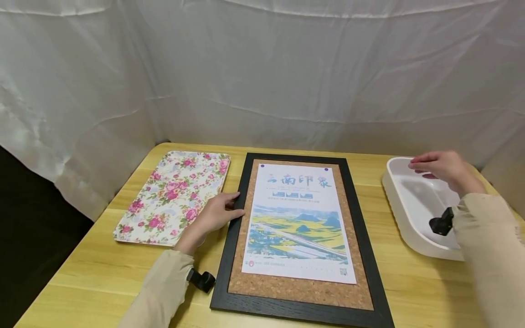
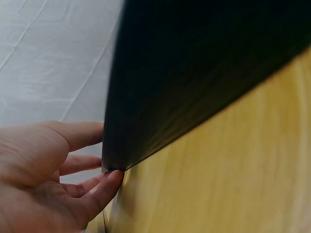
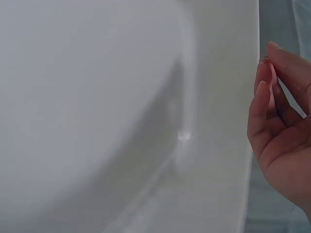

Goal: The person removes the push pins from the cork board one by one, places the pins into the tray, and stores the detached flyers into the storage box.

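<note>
A black-framed cork board (image 1: 301, 294) bears a printed landscape poster (image 1: 297, 228), with a purple pin at each top corner. My left hand (image 1: 217, 212) touches the board's left edge, its fingers slightly bent. In the left wrist view, the fingertips of my left hand (image 2: 63, 174) meet the dark frame (image 2: 160, 73). Over the white tub (image 1: 410, 218) at the right, my right hand (image 1: 445, 168) has thumb and fingers together. The right wrist view shows my right hand (image 3: 286, 121) pinching a tiny thin thing at the fingertips, too small to identify, beside the tub's wall (image 3: 218, 121).
A floral tray (image 1: 172, 196) lies on the wooden table (image 1: 82, 282) to the left of the board. Pale curtains (image 1: 262, 77) hang behind the table and at its sides. Black wrist devices (image 1: 202, 279) sit at both sleeves.
</note>
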### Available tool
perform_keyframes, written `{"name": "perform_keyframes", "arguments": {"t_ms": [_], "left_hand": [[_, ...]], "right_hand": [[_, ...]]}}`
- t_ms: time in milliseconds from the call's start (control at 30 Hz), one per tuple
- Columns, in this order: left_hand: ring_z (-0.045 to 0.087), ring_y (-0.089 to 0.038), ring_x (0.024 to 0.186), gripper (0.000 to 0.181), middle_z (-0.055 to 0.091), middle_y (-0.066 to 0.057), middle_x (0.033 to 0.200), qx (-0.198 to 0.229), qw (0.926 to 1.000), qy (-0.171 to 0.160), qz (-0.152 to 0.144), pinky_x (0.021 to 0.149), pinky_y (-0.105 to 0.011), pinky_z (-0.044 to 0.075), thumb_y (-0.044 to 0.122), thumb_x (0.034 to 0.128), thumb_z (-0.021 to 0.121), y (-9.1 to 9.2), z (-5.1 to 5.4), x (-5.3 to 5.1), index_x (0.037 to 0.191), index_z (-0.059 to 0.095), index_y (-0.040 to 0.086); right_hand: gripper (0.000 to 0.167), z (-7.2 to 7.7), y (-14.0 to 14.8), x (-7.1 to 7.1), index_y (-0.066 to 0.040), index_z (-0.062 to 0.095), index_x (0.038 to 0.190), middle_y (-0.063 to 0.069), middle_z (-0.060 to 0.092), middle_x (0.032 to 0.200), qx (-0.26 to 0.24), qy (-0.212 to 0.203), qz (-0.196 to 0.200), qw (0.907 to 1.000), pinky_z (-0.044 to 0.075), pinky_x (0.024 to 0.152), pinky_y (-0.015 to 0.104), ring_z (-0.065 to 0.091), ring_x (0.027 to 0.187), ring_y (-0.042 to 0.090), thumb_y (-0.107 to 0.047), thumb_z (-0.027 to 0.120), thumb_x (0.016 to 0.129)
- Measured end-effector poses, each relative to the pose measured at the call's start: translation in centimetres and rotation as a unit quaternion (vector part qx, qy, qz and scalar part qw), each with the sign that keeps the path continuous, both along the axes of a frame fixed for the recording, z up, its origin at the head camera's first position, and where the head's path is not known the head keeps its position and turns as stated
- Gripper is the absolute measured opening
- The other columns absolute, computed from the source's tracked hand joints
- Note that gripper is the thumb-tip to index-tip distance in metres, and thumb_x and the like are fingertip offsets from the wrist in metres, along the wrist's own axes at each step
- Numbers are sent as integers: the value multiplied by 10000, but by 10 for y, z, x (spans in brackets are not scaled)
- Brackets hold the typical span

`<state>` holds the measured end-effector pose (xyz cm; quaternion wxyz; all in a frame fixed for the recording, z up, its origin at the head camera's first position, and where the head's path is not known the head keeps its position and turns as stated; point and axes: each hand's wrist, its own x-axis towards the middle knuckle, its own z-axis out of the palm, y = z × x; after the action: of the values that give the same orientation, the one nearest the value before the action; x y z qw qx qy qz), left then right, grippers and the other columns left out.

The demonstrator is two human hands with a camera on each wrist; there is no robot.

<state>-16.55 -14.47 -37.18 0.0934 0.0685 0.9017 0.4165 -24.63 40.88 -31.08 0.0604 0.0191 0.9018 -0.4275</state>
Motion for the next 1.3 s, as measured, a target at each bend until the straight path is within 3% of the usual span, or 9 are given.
{"name": "perform_keyframes", "arguments": {"t_ms": [67, 133, 333, 567, 800, 1000, 1300], "left_hand": [[583, -286, 1063, 601, 596, -167, 1190, 6, 10000, 18, -22, 837, -403, 507, 179, 917, 683, 0, -1, 0, 1439, 443, 1], [584, -284, 1064, 604, 597, -163, 1189, 4, 10000, 8, -20, 840, -405, 506, 184, 916, 686, 0, -2, -1, 1440, 443, 8], [584, -277, 1070, 612, 596, -154, 1197, 8, 10000, -29, 14, 843, -410, 504, 207, 912, 696, 1, -3, -2, 1444, 449, 34], [576, -275, 1084, 612, 591, -151, 1207, 9, 9999, -62, 111, 857, -415, 499, 212, 909, 701, 2, -3, -2, 1444, 455, 45], [577, -272, 1076, 614, 593, -150, 1201, 6, 9999, -63, 112, 855, -409, 499, 215, 910, 700, 2, -3, -2, 1444, 453, 42], [576, -284, 1085, 611, 593, -162, 1207, -47, 10000, -12, 56, 851, -417, 503, 211, 909, 700, 1, 0, -3, 1440, 455, 32], [574, -280, 1093, 610, 592, -154, 1216, -84, 9999, -78, 60, 854, -420, 502, 221, 913, 695, 1, -3, -2, 1445, 454, 47]], "right_hand": [[194, -5, 3, 2, -347, 729, 823, -215, 647, 803, -333, -108, -59, 9994, 530, 675, 211, 629, 753, -11, -196, 671, 930], [267, -10, 4, 3, -400, 714, 780, -227, 650, 802, -628, -197, -126, 9978, 530, 683, 204, 629, 759, -21, -185, 667, 932], [270, -16, 9, 8, -409, 720, 814, -234, 652, 840, -990, -351, -93, 9944, 523, 705, 185, 624, 786, -33, -192, 638, 952], [318, -21, 15, 5, -361, 740, 809, -187, 678, 847, -1602, -902, -22, 9830, 530, 720, 211, 637, 801, -10, -107, 619, 957], [310, -34, 23, 6, -370, 737, 754, -180, 674, 831, -1641, -1335, -302, 9769, 524, 732, 212, 619, 785, 6, -142, 648, 944], [309, -45, 24, 4, -337, 740, 751, -158, 686, 826, -1866, -1418, -331, 9716, 524, 718, 206, 630, 775, 8, -109, 648, 938], [285, -50, 21, 1, -327, 755, 738, -147, 693, 799, -1676, -1361, -371, 9757, 522, 692, 190, 636, 746, 1, -103, 694, 904]]}}
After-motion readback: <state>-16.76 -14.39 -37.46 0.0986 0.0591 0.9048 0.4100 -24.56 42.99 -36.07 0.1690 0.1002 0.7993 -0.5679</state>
